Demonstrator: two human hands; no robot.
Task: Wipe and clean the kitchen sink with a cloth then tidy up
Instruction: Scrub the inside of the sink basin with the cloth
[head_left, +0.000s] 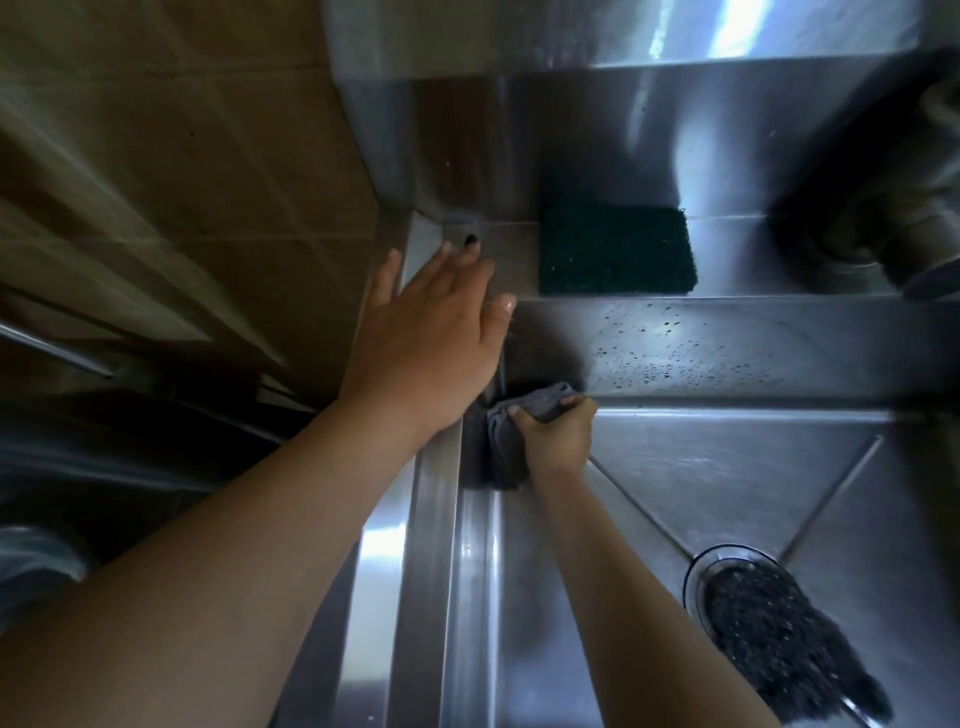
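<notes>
Light: dim throughout; your brightest patch is a glare streak on the steel backsplash (727, 28) at top.
Sheen: droplets glint on the sink (727, 353) back wall.
Shadow: heaviest in the corner round the cloth (506, 449).
Blur: drain strainer (769, 623) smeared; dark fitting (862, 228) at right, perhaps a faucet base, out of focus.
Distortion: your edges bow, wide-angle.

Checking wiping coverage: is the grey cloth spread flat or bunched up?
Bunched up. The right hand grips the cloth as a wad in the far-left corner of the sink; creased folds bulge beside the fist.
</notes>
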